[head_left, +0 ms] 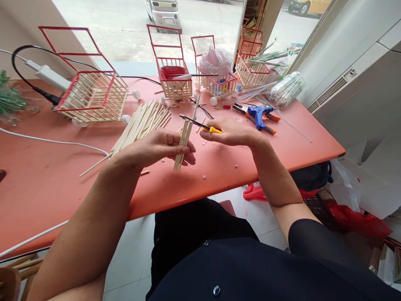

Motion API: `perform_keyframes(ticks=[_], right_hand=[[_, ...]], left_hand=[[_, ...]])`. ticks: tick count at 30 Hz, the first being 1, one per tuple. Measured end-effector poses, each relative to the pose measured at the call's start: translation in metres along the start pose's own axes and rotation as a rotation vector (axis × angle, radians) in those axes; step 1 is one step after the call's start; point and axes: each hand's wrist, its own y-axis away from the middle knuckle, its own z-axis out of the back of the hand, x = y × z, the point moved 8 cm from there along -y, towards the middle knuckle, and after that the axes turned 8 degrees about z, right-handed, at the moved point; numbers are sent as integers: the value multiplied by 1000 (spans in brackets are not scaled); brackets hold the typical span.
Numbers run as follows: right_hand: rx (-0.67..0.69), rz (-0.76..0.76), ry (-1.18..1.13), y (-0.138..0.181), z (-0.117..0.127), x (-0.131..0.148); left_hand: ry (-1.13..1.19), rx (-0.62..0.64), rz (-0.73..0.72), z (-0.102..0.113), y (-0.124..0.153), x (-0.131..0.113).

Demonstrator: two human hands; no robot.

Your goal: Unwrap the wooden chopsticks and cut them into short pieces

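Observation:
My left hand [169, 146] is closed around a small bundle of pale wooden sticks [184, 138], held upright above the table's front part. One stick [196, 108] rises higher than the others. In my right hand [230, 131] is a pair of scissors [214, 130] with yellow handles and dark blades. Those blades point left and cross the sticks near the bundle's top; whether they touch the tall stick I cannot tell. Beyond my left wrist lies a pile of loose wooden sticks [144, 119].
Small stick-built carts with red trim [94, 96] [175, 83] line the back of the pink table [219, 175]; one basket [219, 88] holds white plastic. A blue glue gun [260, 116] and wrapped glue sticks [287, 88] lie right. A white cable [56, 138] crosses the left side.

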Motion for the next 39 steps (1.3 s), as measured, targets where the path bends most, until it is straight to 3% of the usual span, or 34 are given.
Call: perform_keyframes(ticks=[39], right_hand=[[0, -10, 37, 0, -2, -1]], left_hand=[[31, -23, -8, 1, -1, 0]])
